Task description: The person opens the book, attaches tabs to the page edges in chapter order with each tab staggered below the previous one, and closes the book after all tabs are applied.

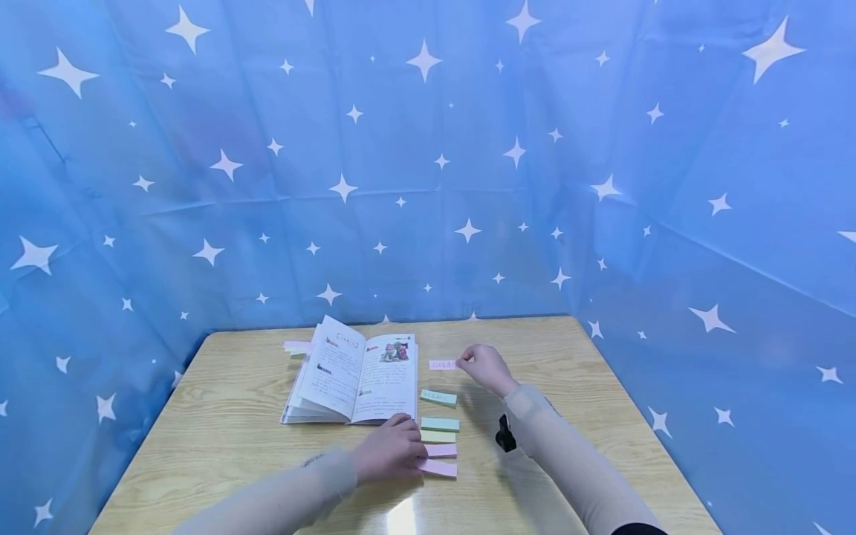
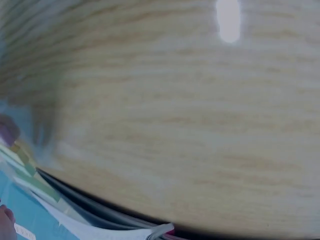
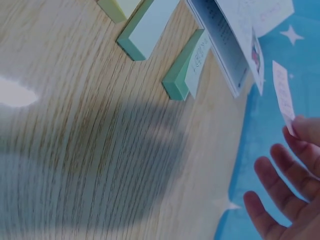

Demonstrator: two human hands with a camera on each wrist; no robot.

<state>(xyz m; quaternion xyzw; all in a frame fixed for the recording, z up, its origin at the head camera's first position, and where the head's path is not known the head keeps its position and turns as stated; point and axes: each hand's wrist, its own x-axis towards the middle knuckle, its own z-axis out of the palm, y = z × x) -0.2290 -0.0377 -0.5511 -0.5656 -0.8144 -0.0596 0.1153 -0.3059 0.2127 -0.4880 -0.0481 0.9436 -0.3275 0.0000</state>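
My right hand (image 1: 488, 368) is raised beyond the pads and pinches one end of a pink sticky note (image 1: 442, 365) between thumb and index finger. Handwriting shows on the note, and the other fingers are spread in the right wrist view. My left hand (image 1: 391, 448) rests by the lower right corner of an open book (image 1: 384, 386), its fingers loosely bent beside the sticky-note pads. A green pad (image 1: 438, 398) with writing on its top sheet lies right of the book. Nearer are another green pad (image 1: 440, 424), a yellow pad (image 1: 438, 437) and two pink pads (image 1: 441, 450).
Pink and green tabs (image 1: 297, 347) stick out from the book's left side. The wooden table (image 1: 227, 416) carries everything, with a star-patterned blue curtain (image 1: 428, 163) behind and around it. A black device (image 1: 506, 434) hangs under the right wrist.
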